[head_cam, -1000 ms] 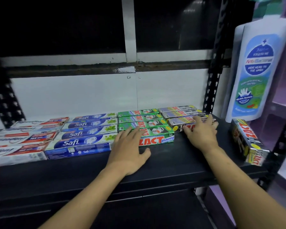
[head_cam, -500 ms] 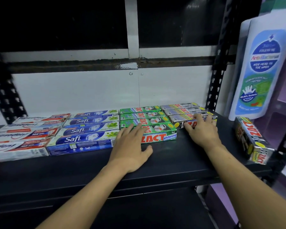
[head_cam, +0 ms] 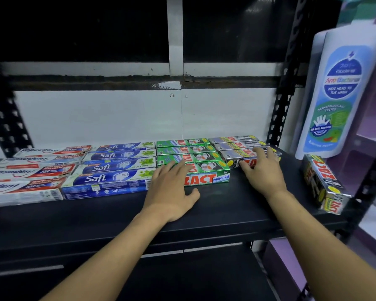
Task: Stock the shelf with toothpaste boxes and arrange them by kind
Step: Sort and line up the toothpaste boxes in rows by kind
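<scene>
While the left hand (head_cam: 172, 192) lies flat, fingers straight, on the front green Zact box (head_cam: 206, 178), the right hand (head_cam: 263, 172) spreads relaxed fingers over the silver Zact row (head_cam: 234, 146). The stray silver box (head_cam: 321, 181) lies at the shelf's (head_cam: 237, 205) right end, well apart, long axis roughly front-to-back, nearer the right hand.

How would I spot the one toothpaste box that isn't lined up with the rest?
Look at the black shelf, then at its right end, by the tall white wash bottle. There a lone silver Zact box sits near the front edge, apart from the rows of boxes. Unlike them, it points one end toward the front instead of lying crosswise.
</scene>
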Demonstrator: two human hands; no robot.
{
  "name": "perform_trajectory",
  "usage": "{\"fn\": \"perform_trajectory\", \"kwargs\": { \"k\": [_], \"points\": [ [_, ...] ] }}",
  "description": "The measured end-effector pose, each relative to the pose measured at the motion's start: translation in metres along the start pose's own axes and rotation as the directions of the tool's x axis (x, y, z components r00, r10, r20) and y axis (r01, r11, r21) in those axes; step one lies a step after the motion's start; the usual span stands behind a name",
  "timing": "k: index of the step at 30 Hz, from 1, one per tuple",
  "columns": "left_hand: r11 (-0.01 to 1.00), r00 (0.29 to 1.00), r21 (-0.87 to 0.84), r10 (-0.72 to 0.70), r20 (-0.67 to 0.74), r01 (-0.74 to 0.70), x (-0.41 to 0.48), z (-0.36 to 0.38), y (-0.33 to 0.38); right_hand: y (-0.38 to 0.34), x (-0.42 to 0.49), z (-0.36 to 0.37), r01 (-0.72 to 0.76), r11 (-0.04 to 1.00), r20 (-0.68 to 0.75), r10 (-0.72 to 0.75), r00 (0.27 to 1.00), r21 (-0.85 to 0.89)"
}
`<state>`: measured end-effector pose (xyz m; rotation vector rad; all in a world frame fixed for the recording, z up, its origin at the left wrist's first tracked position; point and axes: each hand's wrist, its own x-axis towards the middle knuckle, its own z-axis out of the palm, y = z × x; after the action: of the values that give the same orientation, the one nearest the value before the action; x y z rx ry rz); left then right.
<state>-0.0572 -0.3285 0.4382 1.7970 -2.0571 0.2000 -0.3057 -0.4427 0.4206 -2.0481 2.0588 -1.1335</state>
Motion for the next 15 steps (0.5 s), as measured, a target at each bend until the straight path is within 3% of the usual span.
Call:
{"fn": "perform_trajectory", "kwargs": {
  "k": [7,11,13,15],
  "points": [
    [1.000,1.000,-0.006,0.004,0.007,-0.004,-0.002,-0.002,0.000,-0.010,-0.045,-0.030,0.126,0.992,-0.092,-0.128,0.988,-0.021],
    [1.000,1.000,-0.005,0.002,0.012,-0.002,-0.001,-0.001,-0.001,-0.003,-0.073,-0.063,0.224,0.960,-0.189,-0.254,0.949,-0.166],
    [1.000,1.000,-0.003,0.003,0.011,-0.003,-0.002,-0.001,0.000,0.006,-0.082,-0.086,0.182,0.959,-0.283,-0.240,0.929,-0.215],
    [1.000,1.000,-0.004,0.003,0.014,-0.003,-0.002,-0.002,0.000,0.018,-0.092,-0.103,0.048,0.967,-0.351,-0.136,0.926,-0.248]
  ]
}}
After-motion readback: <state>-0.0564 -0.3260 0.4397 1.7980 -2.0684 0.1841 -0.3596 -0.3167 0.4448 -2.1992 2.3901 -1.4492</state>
